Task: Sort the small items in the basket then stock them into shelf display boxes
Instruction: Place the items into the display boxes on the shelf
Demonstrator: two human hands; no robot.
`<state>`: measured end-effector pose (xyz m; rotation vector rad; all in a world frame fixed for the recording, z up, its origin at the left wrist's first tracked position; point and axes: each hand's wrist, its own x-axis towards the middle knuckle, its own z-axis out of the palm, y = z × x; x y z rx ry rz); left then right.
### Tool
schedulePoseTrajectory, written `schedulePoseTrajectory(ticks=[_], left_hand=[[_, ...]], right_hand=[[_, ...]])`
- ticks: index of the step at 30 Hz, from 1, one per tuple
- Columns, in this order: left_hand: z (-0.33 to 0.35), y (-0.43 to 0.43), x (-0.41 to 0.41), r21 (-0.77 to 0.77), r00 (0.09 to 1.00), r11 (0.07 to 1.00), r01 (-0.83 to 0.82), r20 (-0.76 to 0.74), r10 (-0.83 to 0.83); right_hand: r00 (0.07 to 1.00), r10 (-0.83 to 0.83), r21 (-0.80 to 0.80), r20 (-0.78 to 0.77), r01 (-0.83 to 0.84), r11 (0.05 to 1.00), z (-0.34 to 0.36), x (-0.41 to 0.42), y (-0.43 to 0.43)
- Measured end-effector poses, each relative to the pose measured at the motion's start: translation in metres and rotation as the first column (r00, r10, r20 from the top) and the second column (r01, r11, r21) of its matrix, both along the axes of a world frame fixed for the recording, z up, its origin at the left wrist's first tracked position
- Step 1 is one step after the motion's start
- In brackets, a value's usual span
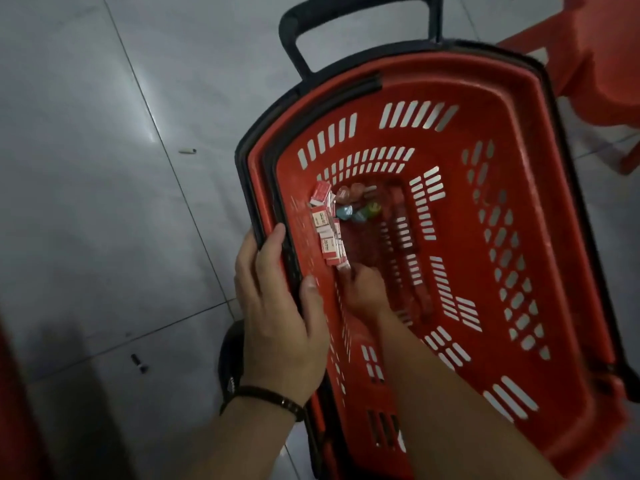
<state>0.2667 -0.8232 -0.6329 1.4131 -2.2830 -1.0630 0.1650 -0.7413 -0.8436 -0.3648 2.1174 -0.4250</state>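
Note:
A red plastic basket [519,109] with slotted walls and a black pull handle [294,26] stands on the floor. At its bottom lie several small red-and-white boxes [329,233] in a loose row, with several small coloured items [360,209] beside them. My left hand [277,313] grips the basket's near left rim, thumb inside, fingers outside. My right hand [363,289] reaches down inside the basket, fingers curled at the near end of the box row; motion blur hides whether it holds a box.
Grey tiled floor [104,168] surrounds the basket, with a small white scrap [187,151] and a dark bit [139,363] lying on it. A red plastic chair [595,57] stands at the upper right. A dark shoe [232,368] shows under my left wrist.

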Motion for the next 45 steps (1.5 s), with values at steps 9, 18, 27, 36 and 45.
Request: schedulePoseTrajectory(ticks=[9,18,27,36,45], left_hand=[[-0.003,0.0,-0.003,0.003,0.997,1.0,-0.005,-0.083,0.005],[-0.003,-0.003,-0.004,0.037,0.993,0.999,-0.018,-0.12,0.022],[0.069,-0.018,-0.009,0.301,0.974,0.929,-0.215,0.13,0.183],[0.33,-0.053,-0.019,0.938,0.927,0.345,-0.04,-0.093,0.363],[0.567,-0.046,0.064,0.659,0.88,0.746,-0.092,-0.297,0.371]], right_hand=[[0.937,-0.323,0.089,0.13,0.314,0.945,-0.009,0.012,-0.004],[0.563,-0.657,0.101,0.501,0.717,0.69,0.017,0.006,0.007],[0.81,-0.483,-0.1,0.333,0.54,0.836,0.165,0.007,0.013],[0.902,-0.43,-0.448,0.029,0.396,0.802,0.531,0.013,-0.03],[1.0,-0.01,-0.702,0.03,0.028,0.711,0.766,0.057,-0.031]])
